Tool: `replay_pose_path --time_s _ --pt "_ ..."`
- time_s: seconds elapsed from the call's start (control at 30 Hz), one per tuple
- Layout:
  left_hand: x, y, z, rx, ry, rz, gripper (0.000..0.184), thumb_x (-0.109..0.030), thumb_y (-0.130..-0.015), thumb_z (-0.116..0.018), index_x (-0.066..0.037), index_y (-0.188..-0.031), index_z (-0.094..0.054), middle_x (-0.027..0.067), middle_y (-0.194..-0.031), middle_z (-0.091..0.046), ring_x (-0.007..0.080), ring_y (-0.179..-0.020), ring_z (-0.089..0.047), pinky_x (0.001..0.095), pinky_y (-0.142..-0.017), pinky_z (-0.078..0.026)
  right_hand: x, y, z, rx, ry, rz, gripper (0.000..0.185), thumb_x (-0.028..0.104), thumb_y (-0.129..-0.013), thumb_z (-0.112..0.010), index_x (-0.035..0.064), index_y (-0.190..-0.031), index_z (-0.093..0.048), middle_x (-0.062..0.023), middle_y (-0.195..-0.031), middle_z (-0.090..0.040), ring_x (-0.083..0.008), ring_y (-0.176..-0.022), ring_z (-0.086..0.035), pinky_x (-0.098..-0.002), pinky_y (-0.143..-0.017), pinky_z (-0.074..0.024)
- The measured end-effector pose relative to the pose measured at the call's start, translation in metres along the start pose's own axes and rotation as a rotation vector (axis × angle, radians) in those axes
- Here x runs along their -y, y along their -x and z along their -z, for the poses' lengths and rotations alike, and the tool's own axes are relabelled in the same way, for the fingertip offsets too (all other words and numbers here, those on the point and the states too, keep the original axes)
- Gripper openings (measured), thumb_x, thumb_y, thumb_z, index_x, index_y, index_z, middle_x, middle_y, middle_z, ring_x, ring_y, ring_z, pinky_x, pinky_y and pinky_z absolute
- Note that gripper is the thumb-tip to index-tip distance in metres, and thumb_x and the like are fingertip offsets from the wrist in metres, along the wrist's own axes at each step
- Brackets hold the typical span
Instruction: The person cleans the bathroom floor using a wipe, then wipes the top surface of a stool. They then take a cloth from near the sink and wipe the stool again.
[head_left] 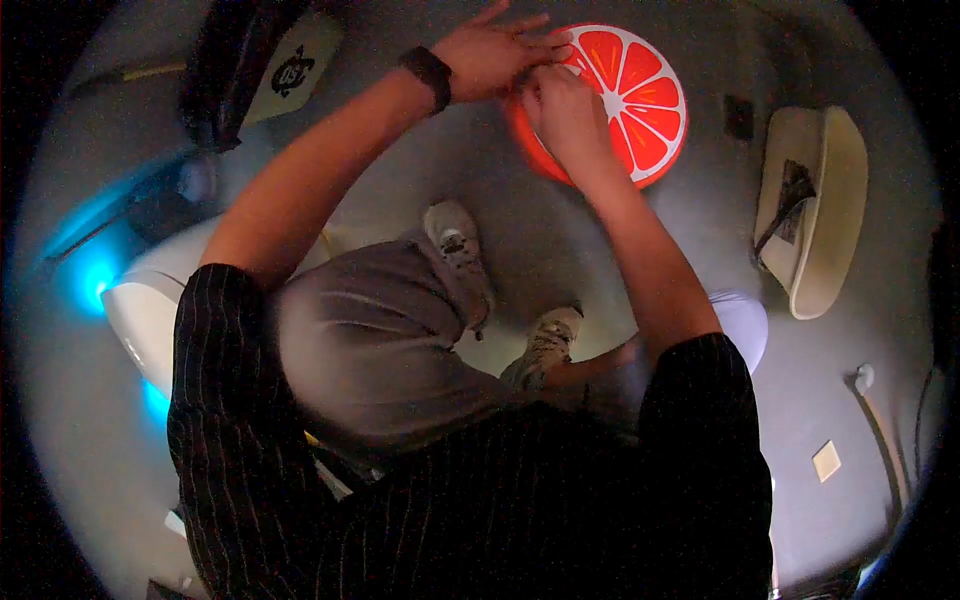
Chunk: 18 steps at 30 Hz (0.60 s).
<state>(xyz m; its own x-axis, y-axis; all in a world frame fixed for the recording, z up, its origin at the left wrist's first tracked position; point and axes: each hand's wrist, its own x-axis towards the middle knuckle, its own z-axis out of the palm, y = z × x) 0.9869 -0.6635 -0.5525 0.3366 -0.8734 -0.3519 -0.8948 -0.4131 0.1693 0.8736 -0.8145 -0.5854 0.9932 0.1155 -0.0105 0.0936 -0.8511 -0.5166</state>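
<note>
A round, thick, cushion-like thing (pixel 640 105) with a red and white citrus-slice print is at the top centre of the head view. My left hand (pixel 500 57), below a dark wristband, reaches over its upper left edge with fingers stretched out and spread. Close beside it, my right hand (pixel 567 102) is closed with curled fingers at the left part of the printed face. Whatever those fingers may pinch is hidden. The two hands nearly meet, and my right forearm crosses the thing's lower left edge.
My legs and two shoes (pixel 457 245) are below the hands. A cream curved object with a dark strap (pixel 835 210) lies at right. At left are a white rounded device (pixel 145 310) with blue light and a dark object (pixel 225 70) beside a pale logo panel (pixel 295 70).
</note>
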Motion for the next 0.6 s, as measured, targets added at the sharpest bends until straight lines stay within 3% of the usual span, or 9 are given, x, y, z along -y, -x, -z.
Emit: replay_pose_path --time_s 0.07,0.13,0.17,0.23,0.3,0.37,0.53,0.6 --pt "0.004 -0.001 -0.004 -0.011 0.009 0.004 0.064 -0.038 -0.102 -0.054 -0.024 -0.160 -0.031 0.0033 -0.168 -0.022 0.0287 -0.156 -0.018 0.0596 -0.125 -0.006 -0.002 0.018 -0.003 -0.027 -0.015 0.046 0.017 0.017 -0.092 -0.065 -0.0005 -0.093 -0.064 -0.0206 -0.095 -0.068 -0.0397 -0.088 -0.067 -0.0481 -0.076 -0.0551" --pt "0.005 -0.002 -0.018 -0.098 -0.172 -0.002 0.079 -0.041 -0.090 -0.067 -0.028 -0.159 -0.031 -0.0035 -0.168 -0.024 0.0288 -0.153 -0.028 0.0637 -0.122 -0.021 0.000 0.035 -0.003 -0.041 -0.064 0.045 0.017 0.016 -0.092 -0.065 -0.0006 -0.093 -0.064 -0.0205 -0.095 -0.068 -0.0397 -0.088 -0.067 -0.0481 -0.076 -0.0551" --pt "0.006 -0.003 -0.023 -0.100 -0.171 -0.001 0.079 -0.041 -0.090 -0.067 -0.028 -0.159 -0.031 -0.0035 -0.168 -0.024 0.0288 -0.153 -0.028 0.0637 -0.122 -0.021 0.000 0.039 -0.002 -0.059 -0.111 0.041 0.016 0.016 -0.091 -0.065 -0.0007 -0.092 -0.064 -0.0205 -0.095 -0.068 -0.0398 -0.088 -0.067 -0.0481 -0.076 -0.0552" --pt "0.005 -0.007 -0.022 -0.096 -0.160 0.009 0.064 -0.024 -0.098 -0.057 -0.028 -0.157 -0.035 -0.0048 -0.167 -0.026 0.0283 -0.152 -0.028 0.0626 -0.122 -0.022 0.004 0.020 0.006 -0.144 -0.077 0.151 0.016 0.015 -0.091 -0.065 -0.0007 -0.092 -0.064 -0.0203 -0.095 -0.068 -0.0396 -0.088 -0.067 -0.0480 -0.075 -0.0552" --pt "0.006 -0.007 -0.022 -0.110 -0.149 0.003 0.064 -0.025 -0.097 -0.057 -0.028 -0.157 -0.035 -0.0050 -0.167 -0.026 0.0284 -0.152 -0.029 0.0625 -0.122 -0.022 0.002 0.004 0.002 -0.229 -0.042 0.262 0.015 0.014 -0.091 -0.066 -0.0007 -0.091 -0.063 -0.0202 -0.094 -0.068 -0.0394 -0.087 -0.067 -0.0479 -0.075 -0.0552" --pt "0.004 -0.005 -0.024 -0.120 -0.131 0.001 0.064 -0.026 -0.097 -0.058 -0.028 -0.157 -0.035 -0.0052 -0.167 -0.026 0.0284 -0.152 -0.029 0.0625 -0.122 -0.022 -0.002 0.004 -0.013 -0.141 -0.070 0.083 0.014 0.014 -0.091 -0.066 0.0002 -0.092 -0.063 -0.0195 -0.095 -0.067 -0.0398 -0.087 -0.067 -0.0484 -0.074 -0.0546" --pt "0.004 -0.006 -0.021 -0.116 -0.166 0.013 0.058 -0.025 -0.101 -0.051 -0.027 -0.157 -0.036 -0.0060 -0.166 -0.028 0.0283 -0.152 -0.030 0.0626 -0.122 -0.022 0.002 0.073 0.009 -0.014 -0.119 0.076 0.012 0.011 -0.088 -0.070 0.0015 -0.093 -0.064 -0.0175 -0.094 -0.067 -0.0373 -0.088 -0.066 -0.0464 -0.076 -0.0540" --pt "0.003 -0.007 -0.023 -0.159 -0.175 0.026 0.063 -0.024 -0.097 -0.056 -0.028 -0.156 -0.036 -0.0059 -0.166 -0.029 0.0259 -0.152 -0.030 0.0595 -0.123 -0.021 -0.004 0.083 0.017 0.007 -0.139 0.100 0.013 0.010 -0.086 -0.071 0.0018 -0.093 -0.064 -0.0166 -0.093 -0.067 -0.0364 -0.089 -0.066 -0.0456 -0.077 -0.0539"
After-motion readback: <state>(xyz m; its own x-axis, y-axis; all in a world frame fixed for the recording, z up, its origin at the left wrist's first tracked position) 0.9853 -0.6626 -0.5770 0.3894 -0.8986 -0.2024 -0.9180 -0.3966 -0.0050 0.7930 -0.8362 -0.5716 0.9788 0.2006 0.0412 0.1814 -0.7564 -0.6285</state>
